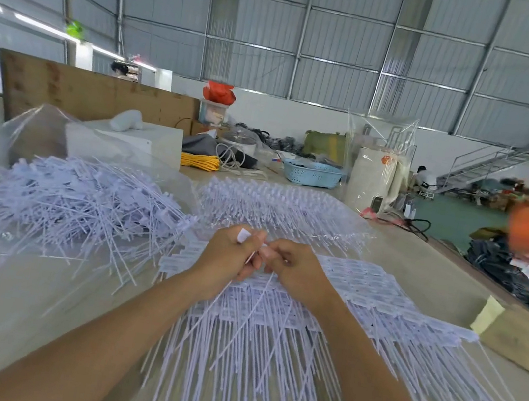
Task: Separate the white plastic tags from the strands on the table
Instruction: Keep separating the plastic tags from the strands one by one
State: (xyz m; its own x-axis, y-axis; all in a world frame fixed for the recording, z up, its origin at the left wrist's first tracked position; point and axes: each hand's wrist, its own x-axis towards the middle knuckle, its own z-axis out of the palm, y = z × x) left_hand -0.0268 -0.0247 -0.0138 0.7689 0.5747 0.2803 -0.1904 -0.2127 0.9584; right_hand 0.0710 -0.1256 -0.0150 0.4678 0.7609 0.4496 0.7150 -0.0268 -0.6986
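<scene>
Joined white plastic tag sheets (360,305) lie mostly unseparated under our left hand (230,254) and right hand (300,272), fingers (255,238) clamped on one white tag (244,234); left of them, a loose pile of separated strands (75,201).

clutter along the far edge of the table (397,252)

a light blue basket (312,173) sat near the far edge, a coil of yellow cord (200,161) to its left beside a white box (147,143); a brown board (99,94) stood behind.
</scene>
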